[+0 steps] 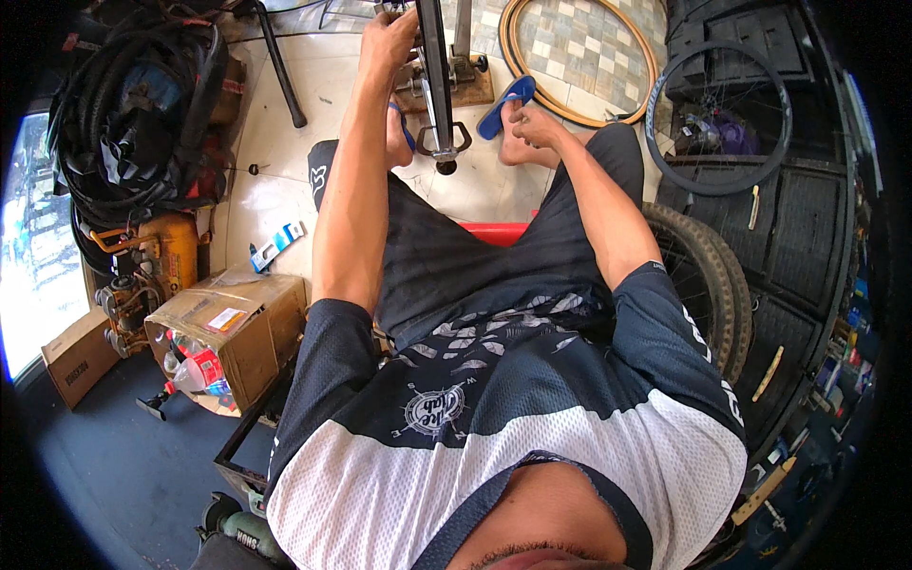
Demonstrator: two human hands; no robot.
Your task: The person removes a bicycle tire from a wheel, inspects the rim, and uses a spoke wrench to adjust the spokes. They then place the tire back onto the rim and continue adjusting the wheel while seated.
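Note:
An upright dark metal stand (432, 66) on a wooden base (480, 90) rises between my feet at top centre, with silver parts and a small bracket at its lower end. My left hand (389, 43) is closed at the stand's left side, on a part I cannot make out. To the stand's right, my right hand (530, 126) hangs open above my foot, fingers loosely bent and apart, with no held object visible. Both feet are in blue flip-flops (494, 119). A bit of red seat (499, 231) shows between my thighs.
Coiled black tyres (104, 142), an orange compressor (166, 256) and a cardboard box (261, 313) with bottles crowd the left. A blue-and-white package (275, 245) lies on the floor. Tan-rimmed tyres (513, 19), a wheel (779, 152), a knobby tyre (727, 304) and black cases (807, 237) fill the right.

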